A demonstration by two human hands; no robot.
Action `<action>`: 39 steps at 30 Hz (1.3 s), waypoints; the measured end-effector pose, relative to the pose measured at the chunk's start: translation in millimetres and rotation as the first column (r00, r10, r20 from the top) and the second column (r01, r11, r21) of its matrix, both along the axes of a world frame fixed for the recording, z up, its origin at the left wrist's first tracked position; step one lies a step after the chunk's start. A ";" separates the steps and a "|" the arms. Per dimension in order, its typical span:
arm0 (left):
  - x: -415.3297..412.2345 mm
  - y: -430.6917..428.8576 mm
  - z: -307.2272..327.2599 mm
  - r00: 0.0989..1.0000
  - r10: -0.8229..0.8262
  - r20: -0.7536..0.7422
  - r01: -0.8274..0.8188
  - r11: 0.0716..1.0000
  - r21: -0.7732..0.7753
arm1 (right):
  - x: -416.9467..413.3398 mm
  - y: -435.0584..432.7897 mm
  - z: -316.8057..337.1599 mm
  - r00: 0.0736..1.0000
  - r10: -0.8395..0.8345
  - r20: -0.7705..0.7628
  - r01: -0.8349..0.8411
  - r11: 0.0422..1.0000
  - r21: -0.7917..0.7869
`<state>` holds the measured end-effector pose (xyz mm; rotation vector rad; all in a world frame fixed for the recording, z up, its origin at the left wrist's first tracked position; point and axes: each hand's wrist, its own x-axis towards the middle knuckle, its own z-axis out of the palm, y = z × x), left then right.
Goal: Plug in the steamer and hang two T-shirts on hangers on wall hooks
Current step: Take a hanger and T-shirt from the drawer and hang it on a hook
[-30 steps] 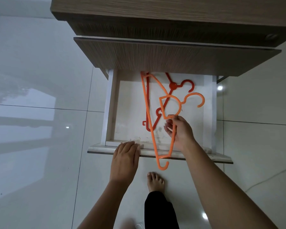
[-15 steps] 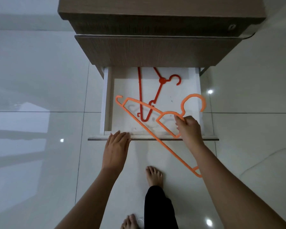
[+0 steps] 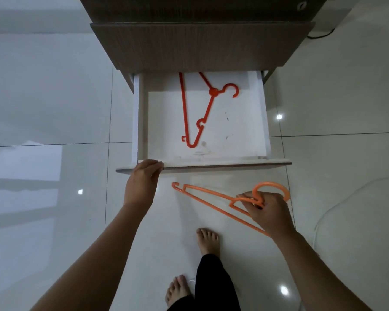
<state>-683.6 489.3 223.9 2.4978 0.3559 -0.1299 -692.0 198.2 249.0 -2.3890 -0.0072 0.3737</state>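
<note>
Right hand [image 3: 268, 213] grips the light orange plastic hanger [image 3: 213, 199] by its neck, held over the glossy white tiled floor [image 3: 54, 108] outside the open white drawer [image 3: 259, 113], left hand [image 3: 142, 182] curled on drawer's front edge, darker red-orange plastic hanger [image 3: 203, 108] lying inside.

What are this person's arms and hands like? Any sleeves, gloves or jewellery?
Both forearms are bare as far as the picture shows, with no sleeves in view. The left hand and right hand wear no gloves, and no rings, watch or bracelets show. The person also wears black trousers and is barefoot.
</note>
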 end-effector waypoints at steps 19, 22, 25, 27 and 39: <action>58.7 -1.9 -7.0 0.992 -0.011 0.127 -0.001 0.995 0.095 | 106.5 67.1 -42.9 0.951 -0.039 0.305 0.039 0.999 0.006; 95.5 0.3 -9.5 0.990 0.086 0.114 -0.094 0.993 0.074 | 147.5 76.1 -44.2 0.943 -0.057 0.329 0.062 0.998 -0.003; 131.3 5.1 -9.0 0.986 0.087 0.145 -0.102 0.989 0.105 | 186.0 82.6 -49.7 0.940 -0.063 0.335 0.078 0.996 -0.031; 153.8 9.2 -6.3 0.982 0.057 0.178 -0.081 0.988 0.128 | 209.0 86.4 -52.2 0.936 -0.063 0.348 0.082 0.996 -0.040; 231.8 24.7 -24.8 0.928 0.119 0.353 -0.169 0.979 0.112 | 291.9 108.8 -64.5 0.866 -0.182 0.467 0.190 0.981 0.030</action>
